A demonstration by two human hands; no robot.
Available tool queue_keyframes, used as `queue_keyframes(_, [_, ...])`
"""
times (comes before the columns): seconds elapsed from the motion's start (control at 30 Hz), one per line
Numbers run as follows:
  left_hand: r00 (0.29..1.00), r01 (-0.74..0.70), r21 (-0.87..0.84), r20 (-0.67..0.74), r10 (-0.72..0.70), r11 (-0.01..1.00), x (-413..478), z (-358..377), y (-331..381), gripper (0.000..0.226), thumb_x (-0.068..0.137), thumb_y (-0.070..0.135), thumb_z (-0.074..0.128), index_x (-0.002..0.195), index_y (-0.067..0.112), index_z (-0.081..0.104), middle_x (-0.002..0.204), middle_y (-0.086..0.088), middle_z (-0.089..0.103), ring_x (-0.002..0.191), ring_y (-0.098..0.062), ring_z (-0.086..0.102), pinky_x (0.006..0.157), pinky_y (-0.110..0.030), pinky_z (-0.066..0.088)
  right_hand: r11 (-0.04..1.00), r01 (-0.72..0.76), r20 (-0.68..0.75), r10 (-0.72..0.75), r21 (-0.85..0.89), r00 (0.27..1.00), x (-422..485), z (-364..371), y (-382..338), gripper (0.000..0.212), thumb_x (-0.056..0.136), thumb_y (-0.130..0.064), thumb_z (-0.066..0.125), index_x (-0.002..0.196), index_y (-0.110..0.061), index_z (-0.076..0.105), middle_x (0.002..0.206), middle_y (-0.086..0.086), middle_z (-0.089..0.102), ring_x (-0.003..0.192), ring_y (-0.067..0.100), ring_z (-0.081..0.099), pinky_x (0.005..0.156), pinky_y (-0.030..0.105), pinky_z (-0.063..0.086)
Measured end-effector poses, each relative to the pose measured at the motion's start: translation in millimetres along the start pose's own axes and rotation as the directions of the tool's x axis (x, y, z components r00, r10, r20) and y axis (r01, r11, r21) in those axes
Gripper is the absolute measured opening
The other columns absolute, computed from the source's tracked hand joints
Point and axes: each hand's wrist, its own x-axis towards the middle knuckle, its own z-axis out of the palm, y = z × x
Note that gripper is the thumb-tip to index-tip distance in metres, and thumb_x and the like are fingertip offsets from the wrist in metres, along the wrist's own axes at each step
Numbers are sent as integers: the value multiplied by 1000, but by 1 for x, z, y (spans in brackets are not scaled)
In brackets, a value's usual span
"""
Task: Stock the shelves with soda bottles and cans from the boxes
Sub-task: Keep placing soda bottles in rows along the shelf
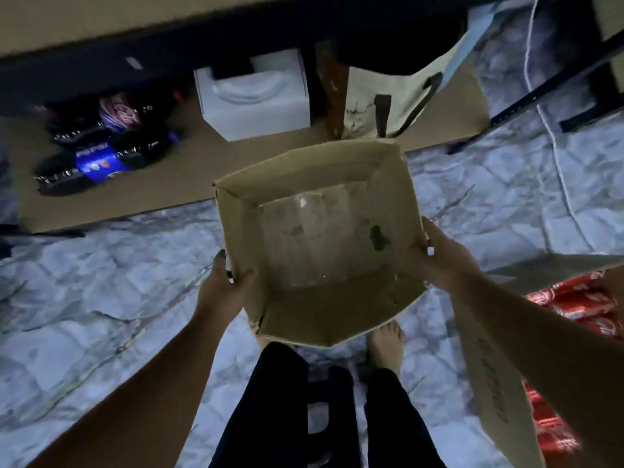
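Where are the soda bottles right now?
The soda bottles sit upper left in the head view, on the brown board, left of the white box and beyond the cardboard box.

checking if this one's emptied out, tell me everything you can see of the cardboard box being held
The cardboard box is brown, open-topped and empty. Clear shiny tape runs across its inner bottom, with a dark stain toward the right. It is held above the marbled floor, the left hand gripping its left wall, thumb inside, the right hand gripping its right wall.

Matt brown cardboard box (pixel 324 265), glossy tape lining its bottom; shiny plastic soda bottles (pixel 98 143); polished marble-patterned floor (pixel 101 298).
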Motion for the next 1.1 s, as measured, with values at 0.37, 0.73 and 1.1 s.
queue_keyframes(0.37, [992,-125,131,31,122,983,-47,-11,15,56,103,21,42,158,30,30,131,-9,64,98,-33,64,80,-43,55,998,-23,-134,31,59,990,-51,-7,16,55,97,-15,46,149,-34,44,120,16,69,106,41,64,86,43,51])
queue_keyframes(0.73, [919,-392,296,172,356,871,-235,-92,114,54,104,19,47,157,15,35,110,-4,68,91,-26,66,80,-43,56,968,-69,-304,142,240,942,-284,-127,43,48,101,-16,48,148,-29,47,95,2,68,79,27,63,67,35,47])
queue_keyframes(1.1, [620,-781,429,447,645,453,-334,-122,272,20,100,17,52,119,16,57,102,-4,66,92,-26,61,76,-36,48,836,-163,-495,455,525,741,-425,-196,48,47,101,-23,53,147,-35,49,110,7,74,98,36,68,75,40,49])
